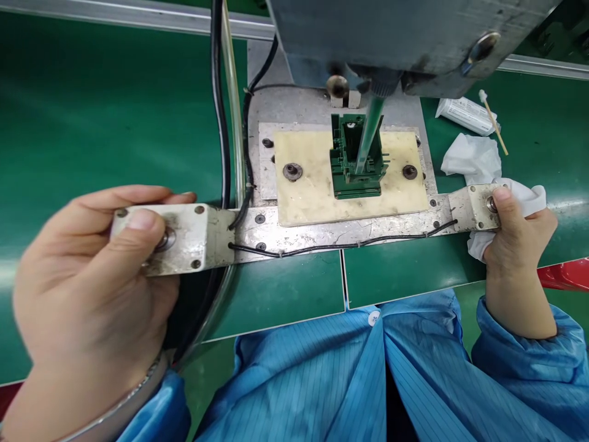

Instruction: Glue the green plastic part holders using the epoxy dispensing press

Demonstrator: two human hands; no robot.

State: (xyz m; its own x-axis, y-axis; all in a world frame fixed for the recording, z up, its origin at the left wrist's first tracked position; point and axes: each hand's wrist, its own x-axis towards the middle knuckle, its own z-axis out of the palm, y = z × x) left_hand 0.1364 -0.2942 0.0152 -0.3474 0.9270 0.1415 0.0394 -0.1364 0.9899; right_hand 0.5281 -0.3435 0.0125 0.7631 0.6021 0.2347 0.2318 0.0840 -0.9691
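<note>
My left hand (87, 294) is closed around a white push-button box (191, 236), its thumb over the round button. At the other end of the metal bar (322, 232), my right hand (519, 230) grips a second push-button box (479, 215), thumb on its button. White tissue (534, 197) is bunched between the right hand and that box. Between the hands, a dark green plastic housing (343, 184) stands on a cream plate (304, 199). A greenish rod (370, 129) reaches down from the machine head into the housing; its lower tip is partly hidden.
The grey machine head (391, 37) overhangs the fixture. Black cables (221, 123) and a clear hose (234, 110) run down on the left. At right lie crumpled tissue (472, 156), a white labelled tube (467, 116) and a cotton swab (494, 123) on the green table (115, 123).
</note>
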